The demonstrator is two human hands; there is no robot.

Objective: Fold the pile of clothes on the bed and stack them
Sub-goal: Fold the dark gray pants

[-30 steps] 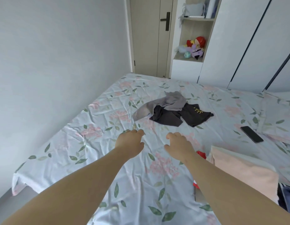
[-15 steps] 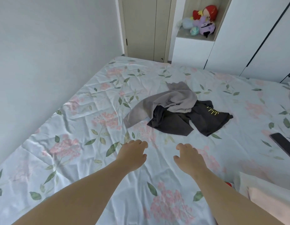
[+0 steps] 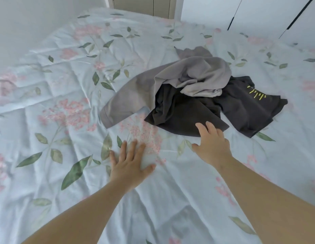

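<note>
On the bed, from the head view, two garments sit in a loose heap a bit right of centre on the pale blue floral sheet [image 3: 65, 106]. A crumpled grey top [image 3: 193, 74] lies over a dark charcoal tee [image 3: 185, 111], with one grey sleeve trailing off to the left onto the sheet. The tee has little yellow dash marks [image 3: 256, 93] on its right part. Nothing's folded yet, and it's all still one pile.

The left hand [image 3: 130, 164] is flat on the sheet just in front of the heap, fingers spread and straight, gripping nothing. The right hand [image 3: 213, 147] is also loose, with straight fingers, and its fingertips [image 3: 208, 124] sit right at the tee's near edge. I can't tell if they're actually pressing on the fabric.

Past the bed there are white wardrobe doors [image 3: 259, 11] and a beige door [image 3: 144, 4].
</note>
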